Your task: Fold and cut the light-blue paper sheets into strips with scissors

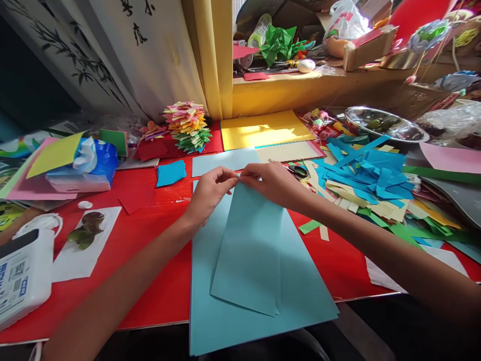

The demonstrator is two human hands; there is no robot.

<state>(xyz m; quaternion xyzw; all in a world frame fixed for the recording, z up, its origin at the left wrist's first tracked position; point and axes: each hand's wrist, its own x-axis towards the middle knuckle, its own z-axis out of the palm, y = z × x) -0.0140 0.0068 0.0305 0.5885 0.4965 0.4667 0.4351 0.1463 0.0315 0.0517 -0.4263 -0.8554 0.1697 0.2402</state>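
Observation:
A folded light blue sheet of paper (250,250) lies over a stack of larger light blue sheets (308,301), which reaches past the table's front edge. At the folded sheet's far end, my left hand (208,195) pinches the corner between thumb and fingers. My right hand (266,181) grips the same end, its fingertips nearly meeting the left ones. The sheet's near end is loose, with its layers slightly apart. Behind my hands lies a pale blue strip of paper (221,160). Black-handled scissors (298,171) are partly hidden beyond my right wrist.
Cut paper strips (368,175) are heaped at right, near a metal bowl (387,124). Small blue paper pieces (171,173) and a folded-paper tower (188,128) stand back left. A tissue pack (84,168) and a white box-shaped device (26,276) sit at left on the red table (150,281).

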